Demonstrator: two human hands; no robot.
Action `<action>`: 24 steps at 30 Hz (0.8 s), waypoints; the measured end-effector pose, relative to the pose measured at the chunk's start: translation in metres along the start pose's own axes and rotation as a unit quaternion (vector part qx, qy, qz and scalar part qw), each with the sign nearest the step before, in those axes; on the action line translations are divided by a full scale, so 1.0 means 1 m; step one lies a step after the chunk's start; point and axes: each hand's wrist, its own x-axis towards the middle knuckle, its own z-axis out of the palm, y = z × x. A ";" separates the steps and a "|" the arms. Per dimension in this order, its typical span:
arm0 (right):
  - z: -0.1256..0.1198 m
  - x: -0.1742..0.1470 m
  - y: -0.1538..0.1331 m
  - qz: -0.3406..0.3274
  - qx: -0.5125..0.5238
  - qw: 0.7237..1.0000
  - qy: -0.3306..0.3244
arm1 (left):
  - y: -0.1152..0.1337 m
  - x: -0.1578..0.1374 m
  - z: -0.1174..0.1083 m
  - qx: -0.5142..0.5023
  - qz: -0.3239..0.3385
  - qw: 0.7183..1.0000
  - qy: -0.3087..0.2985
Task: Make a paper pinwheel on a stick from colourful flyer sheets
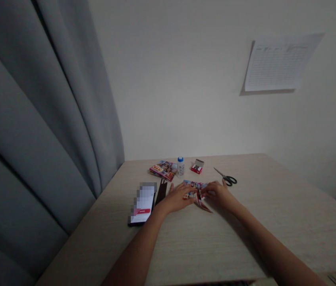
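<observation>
A colourful printed paper (193, 184) lies on the table between my hands. From it a narrow printed strip (204, 206) sticks out toward me. My left hand (179, 197) rests flat on the paper's left part, fingers stretched out. With its fingers bent together, my right hand (218, 193) pinches the paper at its right side; the fingertips are small and partly hidden. Just left of my left hand is a flat dark brown piece (161, 192) with narrow prongs at its far end. Scissors (229, 180) with black handles lie beyond my right hand.
On the table (203, 246), a phone-like device (142, 204), partly pixelated, lies left. Toward the wall are a stack of colourful booklets (165, 171), a clear bottle (180, 167) with a blue cap and a small open red box (197, 167). A grey curtain (51, 99) hangs left.
</observation>
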 end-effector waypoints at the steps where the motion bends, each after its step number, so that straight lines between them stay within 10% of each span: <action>1: -0.001 -0.001 -0.001 0.001 0.005 1.000 0.000 | 0.000 0.000 0.000 0.000 0.000 1.000 0.001; 24: 0.004 0.001 -0.006 0.004 0.009 1.000 -0.002 | -0.001 0.001 0.000 0.005 -0.013 1.000 -0.007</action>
